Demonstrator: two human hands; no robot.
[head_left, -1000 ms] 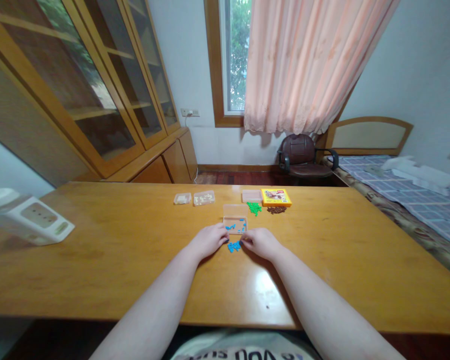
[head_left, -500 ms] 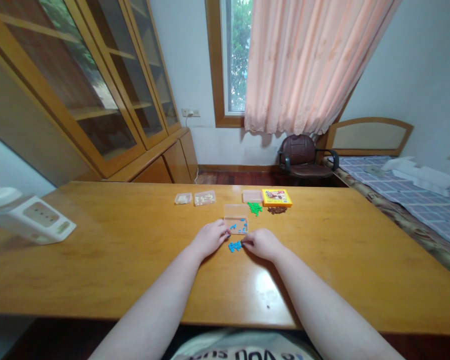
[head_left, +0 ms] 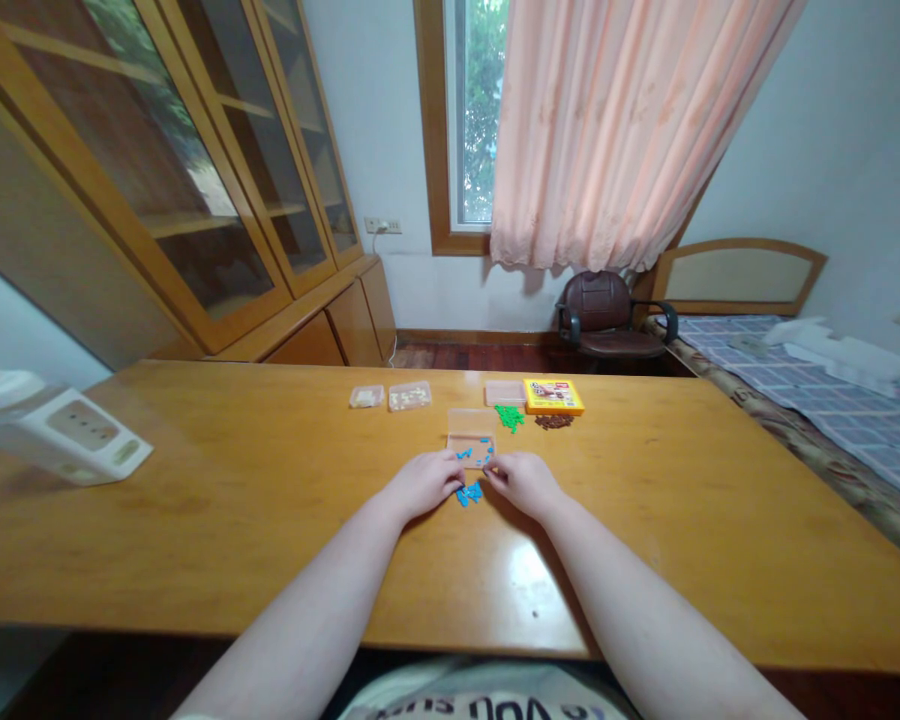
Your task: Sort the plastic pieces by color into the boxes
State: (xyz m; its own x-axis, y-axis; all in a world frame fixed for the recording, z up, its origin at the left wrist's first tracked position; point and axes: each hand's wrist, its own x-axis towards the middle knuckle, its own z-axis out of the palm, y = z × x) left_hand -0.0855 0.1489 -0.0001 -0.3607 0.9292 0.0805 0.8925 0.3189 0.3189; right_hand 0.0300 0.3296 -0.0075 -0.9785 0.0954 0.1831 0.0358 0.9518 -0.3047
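Observation:
A small clear plastic box (head_left: 471, 464) stands with its lid raised and several blue pieces inside. In front of it lies a little pile of blue pieces (head_left: 467, 494) on the table. My left hand (head_left: 424, 484) reaches the pile's left edge, fingers bent together at the pieces; what they pinch is too small to make out. By the box's front right corner, my right hand (head_left: 526, 484) has its thumb and fingertips closed together. Whether a piece is between them cannot be seen.
Farther back are a green pile (head_left: 510, 416), a brown pile (head_left: 554, 422), a yellow box (head_left: 555, 395) and a clear lidded box (head_left: 505, 392). Two clear boxes of pale pieces (head_left: 409, 396) stand back left. A white container (head_left: 82, 435) is at the table's left end.
My left hand has come down from beside the box to the blue pile. The right hand's fingertips have risen from the pile to the box's front right corner.

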